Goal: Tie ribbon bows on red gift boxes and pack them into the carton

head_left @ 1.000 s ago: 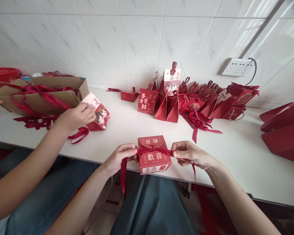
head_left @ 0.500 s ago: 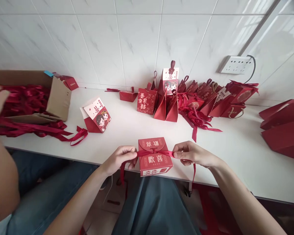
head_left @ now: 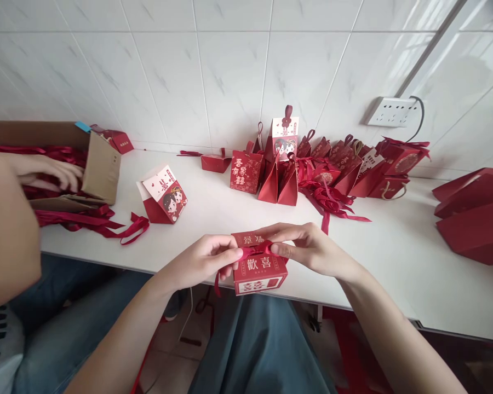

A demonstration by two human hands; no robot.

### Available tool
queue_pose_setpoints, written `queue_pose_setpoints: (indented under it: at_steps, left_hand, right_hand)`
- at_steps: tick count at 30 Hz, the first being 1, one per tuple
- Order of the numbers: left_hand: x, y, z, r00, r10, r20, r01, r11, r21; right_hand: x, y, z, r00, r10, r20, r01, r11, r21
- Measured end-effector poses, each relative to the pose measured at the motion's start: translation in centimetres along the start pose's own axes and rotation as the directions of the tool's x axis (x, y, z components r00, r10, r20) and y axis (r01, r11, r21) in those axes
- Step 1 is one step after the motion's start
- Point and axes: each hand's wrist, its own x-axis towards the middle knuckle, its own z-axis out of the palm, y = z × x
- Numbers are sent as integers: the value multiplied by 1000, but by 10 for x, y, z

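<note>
A red gift box (head_left: 261,273) with pale characters sits at the table's front edge, right before me. Across its top runs a red ribbon (head_left: 255,250). At the box's left side, my left hand (head_left: 213,260) pinches the ribbon between thumb and fingers; a loose tail dangles below it. My right hand (head_left: 302,246) closes its thumb and finger on the ribbon near the top middle, covering part of the box's right side. The ribbon's centre is partly hidden by these fingers.
A co-worker's hand (head_left: 59,169) reaches into a cardboard box (head_left: 102,167) of red ribbons at left. A white-and-red gift box (head_left: 164,194) stands nearby. Several red boxes (head_left: 246,172) line the wall; folded red boxes (head_left: 476,219) lie at right. A power strip (head_left: 392,111) is on the wall.
My right hand has moved left over the box top with the ribbon, and my left hand slightly inward. The co-worker's hand has moved right, into the cardboard box.
</note>
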Motion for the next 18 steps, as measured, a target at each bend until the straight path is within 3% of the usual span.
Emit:
queue_pose_setpoints:
  at_steps: [12, 18]
  left_hand:
    - [-6, 2, 5, 981, 6, -194, 39, 973, 227]
    - [-12, 1, 7, 964, 22, -266, 76, 932, 354]
  right_hand:
    - [7, 16, 26, 984, -51, -169, 15, 978, -209]
    - [8, 24, 33, 959, -42, -279, -15, 980, -199]
